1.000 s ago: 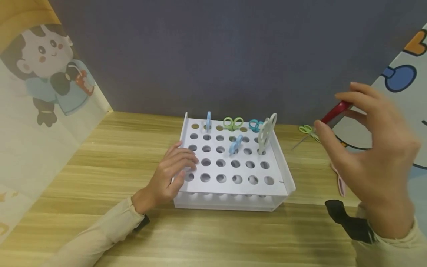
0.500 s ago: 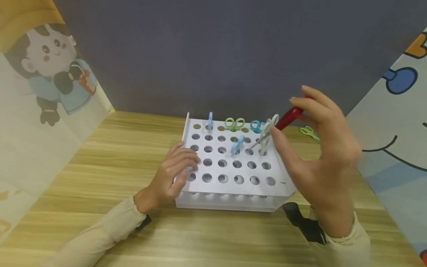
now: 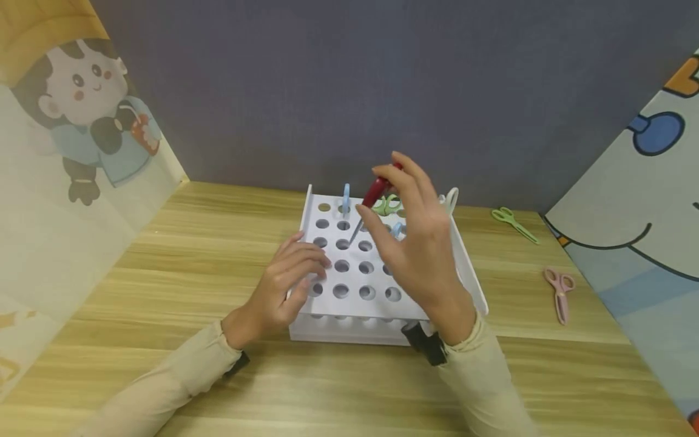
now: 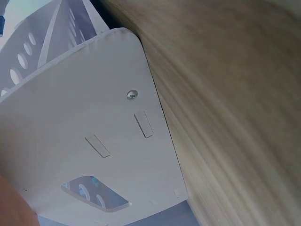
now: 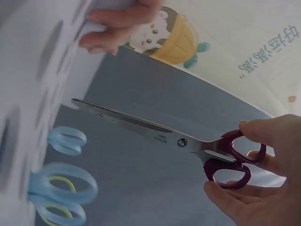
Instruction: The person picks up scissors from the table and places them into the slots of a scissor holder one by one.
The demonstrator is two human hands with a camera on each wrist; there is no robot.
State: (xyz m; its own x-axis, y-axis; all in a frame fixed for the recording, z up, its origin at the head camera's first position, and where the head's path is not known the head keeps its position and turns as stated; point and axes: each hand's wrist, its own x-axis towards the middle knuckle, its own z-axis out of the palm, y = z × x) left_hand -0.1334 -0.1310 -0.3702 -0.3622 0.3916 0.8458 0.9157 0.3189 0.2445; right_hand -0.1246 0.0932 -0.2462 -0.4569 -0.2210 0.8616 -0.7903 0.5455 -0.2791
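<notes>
A pair of scissors with dark red handles (image 3: 375, 191) is pinched by the handles in my right hand (image 3: 417, 243). Its metal blades (image 5: 127, 118) slant down to the left, the tip close over a hole in the third row of the white rack (image 3: 327, 307). My left hand (image 3: 284, 282) holds the rack's left side, fingers bent over the edge onto the holed top. Standing in rack holes are light blue scissors (image 3: 346, 199), green scissors (image 3: 389, 205), and another light blue pair (image 3: 397, 229) partly hidden by my right hand. A whitish scissor handle (image 3: 451, 200) shows behind that hand.
Green scissors (image 3: 513, 224) and pink scissors (image 3: 559, 294) lie on the wooden table (image 3: 349, 388) right of the rack. A dark grey panel (image 3: 349, 91) rises behind, with cartoon-printed walls at both sides. The rack's side panel (image 4: 94, 108) stands on the table in the left wrist view.
My right hand has carried the dark red scissors leftward from beyond the rack's right side to over its left-middle holes. The left hand has stayed on the rack.
</notes>
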